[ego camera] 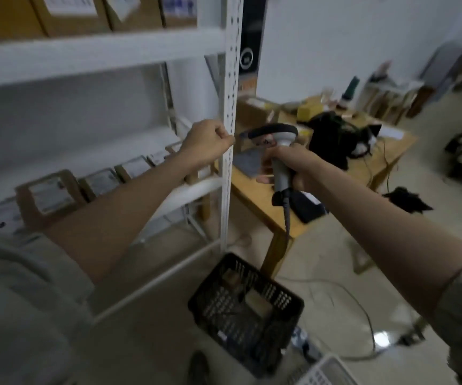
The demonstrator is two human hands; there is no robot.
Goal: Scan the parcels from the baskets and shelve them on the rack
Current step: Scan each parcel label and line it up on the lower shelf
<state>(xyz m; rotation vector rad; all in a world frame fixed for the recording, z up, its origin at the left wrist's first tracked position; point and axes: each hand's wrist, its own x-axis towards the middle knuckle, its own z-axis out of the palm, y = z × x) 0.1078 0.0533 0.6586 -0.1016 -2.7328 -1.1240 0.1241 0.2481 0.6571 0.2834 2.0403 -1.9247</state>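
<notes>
The right hand [291, 168] gripped the scanner [275, 151] by its handle above the surface [255, 195]. The left hand [207, 143] was clenched against the rack [230, 112] upright, holding nothing. Parcels [49, 194] lined the lower shelf; the black basket [245, 307] sat on the floor.

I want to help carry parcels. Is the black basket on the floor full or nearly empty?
Nearly empty. The black basket shows only one or two small parcels low inside.

White rack [228, 107] upright, dotted with dark holes – brown cardboard parcels [49, 194] with white labels; grey barcode scanner [275, 151] with a black head and grey cable; black perforated basket [245, 309]; light wooden table [255, 195] – pale, glossy floor [335, 273]
</notes>
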